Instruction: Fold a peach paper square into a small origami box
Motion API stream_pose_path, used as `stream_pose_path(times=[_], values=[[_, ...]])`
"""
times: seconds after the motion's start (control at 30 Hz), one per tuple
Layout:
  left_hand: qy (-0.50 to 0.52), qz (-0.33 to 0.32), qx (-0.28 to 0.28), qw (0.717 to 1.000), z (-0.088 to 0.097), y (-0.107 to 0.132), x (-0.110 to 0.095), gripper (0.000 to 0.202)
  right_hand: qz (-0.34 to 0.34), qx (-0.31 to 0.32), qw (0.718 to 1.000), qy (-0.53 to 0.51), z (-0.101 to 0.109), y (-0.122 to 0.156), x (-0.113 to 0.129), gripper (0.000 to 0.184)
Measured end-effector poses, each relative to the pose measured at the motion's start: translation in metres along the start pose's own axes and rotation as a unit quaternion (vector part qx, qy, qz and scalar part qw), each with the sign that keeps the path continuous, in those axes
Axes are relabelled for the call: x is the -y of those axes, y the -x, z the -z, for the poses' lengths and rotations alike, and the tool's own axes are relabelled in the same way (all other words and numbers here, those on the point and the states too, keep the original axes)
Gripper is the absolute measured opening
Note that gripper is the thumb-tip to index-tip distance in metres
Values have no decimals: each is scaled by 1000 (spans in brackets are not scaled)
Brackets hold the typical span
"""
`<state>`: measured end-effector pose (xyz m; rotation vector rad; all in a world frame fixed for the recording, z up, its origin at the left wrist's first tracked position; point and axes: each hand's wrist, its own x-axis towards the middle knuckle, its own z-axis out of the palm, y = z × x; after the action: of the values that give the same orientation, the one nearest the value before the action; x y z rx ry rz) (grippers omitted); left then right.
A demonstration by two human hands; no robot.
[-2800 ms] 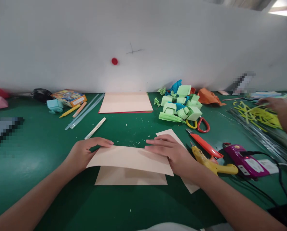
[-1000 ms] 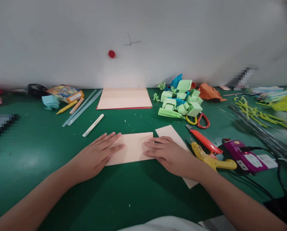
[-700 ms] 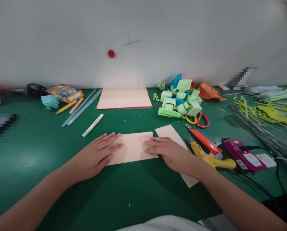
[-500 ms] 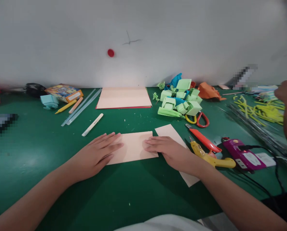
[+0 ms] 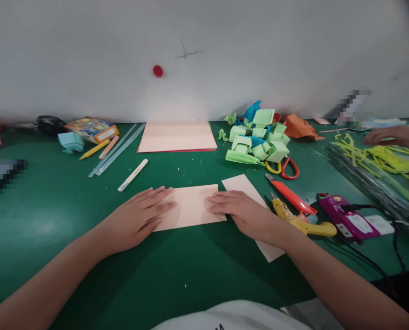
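A pale peach sheet of paper [image 5: 192,206] lies on the green table, its left end under my left hand [image 5: 144,215]. The fingers of that hand are stretched out flat across the paper. My right hand [image 5: 240,208] rests flat on the right end, fingers extended. Beneath my right hand and wrist a second peach paper strip [image 5: 242,184] lies at a slant, partly covered. A white marker-like stick [image 5: 133,175] is a little beyond my left hand. Right of my right hand are a red utility knife [image 5: 295,197] and a yellow glue gun [image 5: 293,220].
Peach sheets [image 5: 177,136] lie by the wall. Folded green paper pieces [image 5: 255,140] are heaped beside scissors [image 5: 289,168]. A purple power strip [image 5: 348,217] with a black cable sits right. Another person's hand [image 5: 393,136] is over yellow strips [image 5: 389,158]. A box [image 5: 92,129] stands left.
Both my hands stay flat on the paper. At the right, the other person's hand has come lower and further left, over the yellow strips. The view has shifted slightly.
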<state>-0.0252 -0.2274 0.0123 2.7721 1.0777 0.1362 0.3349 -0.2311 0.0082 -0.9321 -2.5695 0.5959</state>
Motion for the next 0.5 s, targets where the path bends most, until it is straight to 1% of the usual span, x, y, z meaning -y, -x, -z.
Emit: stream_pose_path(times=[0.1,0.17,0.27,0.4,0.5], values=[[1,1,15,1000,1,0,1,50,-3,-1,1000,1,0,0,1,70],[5,1,16,1000,2,1,2,48,-8,3,1000,3,1,-1,1,69],[20,-1,7,1000,4,1,5,47,-11,10,1000,2,1,-1,2,70],[45,-4,-12,999,4,1,12,44,-11,5,1000,-3,1,0,2,70],[50,4,-17,999,3,2,15,44,-14,4,1000,-6,1,0,2,70]])
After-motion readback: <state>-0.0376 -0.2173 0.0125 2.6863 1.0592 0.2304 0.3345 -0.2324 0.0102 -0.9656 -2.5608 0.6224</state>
